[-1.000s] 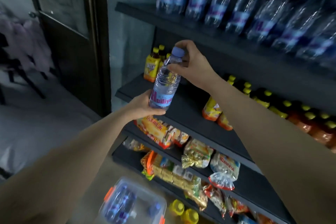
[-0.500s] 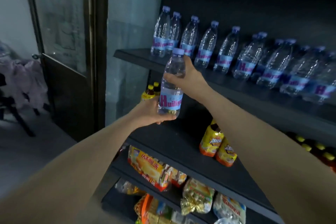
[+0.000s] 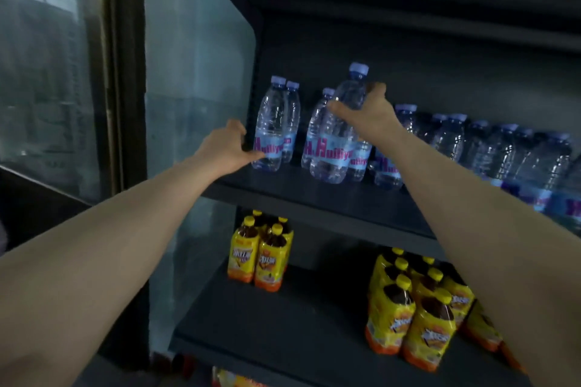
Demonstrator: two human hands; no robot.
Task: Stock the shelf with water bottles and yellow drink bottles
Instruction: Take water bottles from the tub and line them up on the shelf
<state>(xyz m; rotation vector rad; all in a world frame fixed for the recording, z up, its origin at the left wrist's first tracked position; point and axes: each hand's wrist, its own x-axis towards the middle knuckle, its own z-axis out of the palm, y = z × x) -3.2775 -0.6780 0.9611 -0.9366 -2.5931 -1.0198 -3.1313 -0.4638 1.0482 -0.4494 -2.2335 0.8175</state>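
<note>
The right hand [image 3: 367, 118] grips one water bottle [image 3: 338, 132] high on its body, fingers and thumb curled around it; the bottle stands upright with its base at the upper shelf [image 3: 314, 198]. The left hand [image 3: 228, 148] is half open, fingers spread and loosely bent, and its thumb touches the label of the leftmost bottle [image 3: 271, 129], without closing around it. One more bottle stands just behind that one, and two others just behind the held bottle. To the right of the right hand the row of water bottles [image 3: 471, 144] goes on; they blur, so I cannot count them. On the shelf below the hands, under the left one, stand about four yellow drink bottles [image 3: 261, 253]. Under the right arm stands a bigger group [image 3: 415, 308], at least eight.
</note>
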